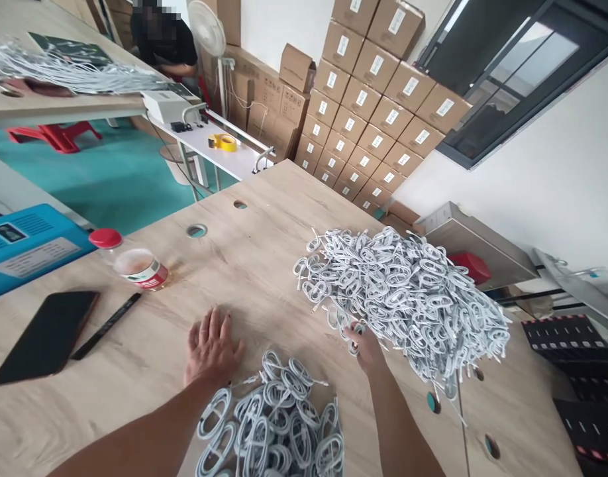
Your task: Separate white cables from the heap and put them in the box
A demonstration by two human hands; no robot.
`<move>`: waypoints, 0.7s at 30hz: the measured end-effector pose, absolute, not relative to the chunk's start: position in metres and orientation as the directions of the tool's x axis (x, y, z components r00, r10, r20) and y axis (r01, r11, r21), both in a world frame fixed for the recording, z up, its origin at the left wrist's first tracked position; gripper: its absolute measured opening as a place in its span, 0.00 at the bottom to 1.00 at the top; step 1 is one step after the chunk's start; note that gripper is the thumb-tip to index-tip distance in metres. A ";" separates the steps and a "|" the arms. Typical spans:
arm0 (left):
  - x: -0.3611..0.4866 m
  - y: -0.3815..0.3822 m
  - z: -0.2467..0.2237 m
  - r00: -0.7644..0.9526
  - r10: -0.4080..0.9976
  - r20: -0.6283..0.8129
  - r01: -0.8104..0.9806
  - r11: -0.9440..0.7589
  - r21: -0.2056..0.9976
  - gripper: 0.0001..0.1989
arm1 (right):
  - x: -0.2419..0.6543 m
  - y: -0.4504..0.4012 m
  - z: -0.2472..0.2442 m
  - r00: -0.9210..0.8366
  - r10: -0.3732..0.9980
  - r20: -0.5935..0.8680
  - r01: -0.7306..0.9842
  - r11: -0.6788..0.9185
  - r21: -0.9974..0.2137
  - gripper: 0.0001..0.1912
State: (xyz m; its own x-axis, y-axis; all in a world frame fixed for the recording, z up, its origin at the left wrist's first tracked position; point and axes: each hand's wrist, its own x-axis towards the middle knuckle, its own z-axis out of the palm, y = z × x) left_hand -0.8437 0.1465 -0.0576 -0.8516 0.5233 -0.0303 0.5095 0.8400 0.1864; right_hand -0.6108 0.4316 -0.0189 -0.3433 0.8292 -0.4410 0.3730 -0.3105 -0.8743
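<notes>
My left hand [213, 348] lies flat on the wooden table [264, 265], its fingers spread and nothing in it. At the near left edge of a large pile of coiled grey-white cables [398, 291], my right hand [364, 344] has its fingers closed round a few cable coils [352, 334]. A smaller heap of coiled cables [279, 424] sits between my forearms at the bottom of the view.
To the left are a bottle with a red cap [142, 268], a black phone [48, 336], a black pen-like stick [106, 326] and a blue box [33, 245]. Stacked cartons [363, 99] stand behind. A person [159, 40] sits at the back left.
</notes>
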 end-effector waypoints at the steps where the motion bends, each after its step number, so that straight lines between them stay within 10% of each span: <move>1: -0.844 0.147 -0.058 -0.850 0.527 -0.019 0.515 0.836 0.188 0.37 | -0.605 0.430 -0.020 -0.331 0.838 -0.434 0.339 -0.324 -0.883 0.22; 9: -0.845 0.150 -0.055 -0.854 0.521 -0.004 0.511 0.839 0.190 0.36 | -0.554 0.427 -0.002 -0.086 0.968 -0.238 0.390 -0.187 -0.902 0.19; 14: -0.845 0.151 -0.056 -0.854 0.520 -0.004 0.511 0.841 0.179 0.36 | -0.550 0.419 0.003 -0.251 0.967 -0.045 0.563 0.108 -0.819 0.17; 21: -0.847 0.150 -0.058 -0.852 0.523 0.017 0.516 0.836 0.188 0.36 | -0.623 0.415 -0.017 -0.604 0.796 0.017 0.757 0.581 -0.299 0.05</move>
